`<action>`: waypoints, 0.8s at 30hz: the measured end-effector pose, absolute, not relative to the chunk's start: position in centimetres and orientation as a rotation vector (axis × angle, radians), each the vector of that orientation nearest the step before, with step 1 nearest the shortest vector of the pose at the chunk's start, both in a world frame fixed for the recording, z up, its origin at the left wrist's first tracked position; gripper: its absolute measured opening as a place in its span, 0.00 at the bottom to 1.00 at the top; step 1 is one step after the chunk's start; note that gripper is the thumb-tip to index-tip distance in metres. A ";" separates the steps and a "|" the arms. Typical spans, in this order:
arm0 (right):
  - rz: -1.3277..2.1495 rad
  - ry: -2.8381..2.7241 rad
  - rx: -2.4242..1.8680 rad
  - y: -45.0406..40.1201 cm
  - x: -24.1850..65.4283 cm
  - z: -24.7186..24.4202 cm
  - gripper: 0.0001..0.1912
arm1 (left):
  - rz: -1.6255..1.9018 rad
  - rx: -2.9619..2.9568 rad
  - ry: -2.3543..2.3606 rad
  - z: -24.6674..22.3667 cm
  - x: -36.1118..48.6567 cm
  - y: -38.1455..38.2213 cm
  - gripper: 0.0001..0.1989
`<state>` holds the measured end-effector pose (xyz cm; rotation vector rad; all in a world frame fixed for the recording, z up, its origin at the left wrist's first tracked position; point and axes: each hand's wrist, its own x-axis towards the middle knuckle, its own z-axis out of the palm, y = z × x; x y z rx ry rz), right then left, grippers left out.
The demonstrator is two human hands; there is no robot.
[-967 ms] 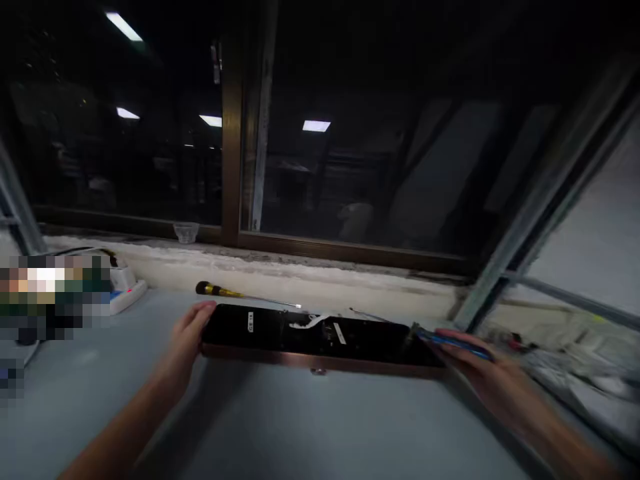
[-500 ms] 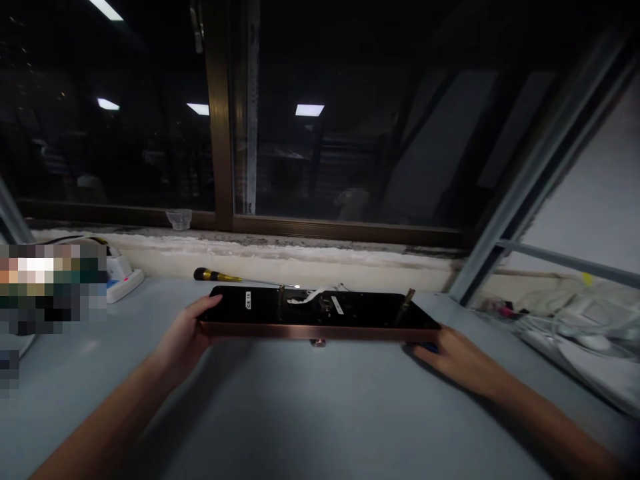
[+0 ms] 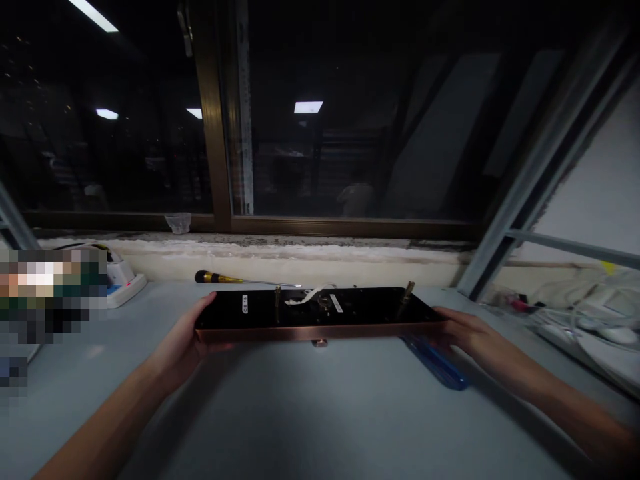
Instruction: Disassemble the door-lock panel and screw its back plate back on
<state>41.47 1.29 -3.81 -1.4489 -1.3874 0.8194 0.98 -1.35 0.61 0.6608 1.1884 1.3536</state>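
A long black panel with a copper-coloured edge (image 3: 320, 331) is held level above the grey-blue table (image 3: 300, 420). My left hand (image 3: 183, 343) grips its left end, and my right hand (image 3: 463, 330) grips its right end. Two brass posts (image 3: 278, 303) and a white ribbon cable (image 3: 309, 295) stand up from its top face, beside small white labels (image 3: 245, 304). A copper-coloured knob (image 3: 320, 343) shows under the front edge. Below the right end, near my right hand, lies a blue object (image 3: 440, 365), partly hidden.
A yellow and black screwdriver (image 3: 220, 277) lies behind the panel. At the back left is a white power strip (image 3: 127, 291). A clear cup (image 3: 179, 222) sits on the windowsill. White cables (image 3: 590, 327) are heaped at the right, by a metal frame (image 3: 540, 160).
More of the blue object now shows below the panel's right end. My right hand has shifted slightly right and up, and its fingers lie differently at that end.
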 end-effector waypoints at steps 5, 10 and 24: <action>1.214 -1.128 -1.330 1.1 39.1 -3.3 0.24 | 1.340 0.709 1.156 0.8 0.9 -1.3 0.07; 1.320 -1.001 -1.307 0.9 38.3 -2.8 0.19 | 1.350 0.714 1.140 0.8 0.8 -1.4 0.06; 1.113 -1.184 -1.190 0.7 37.8 -3.4 0.20 | 1.486 0.729 1.180 0.1 0.6 -1.4 0.15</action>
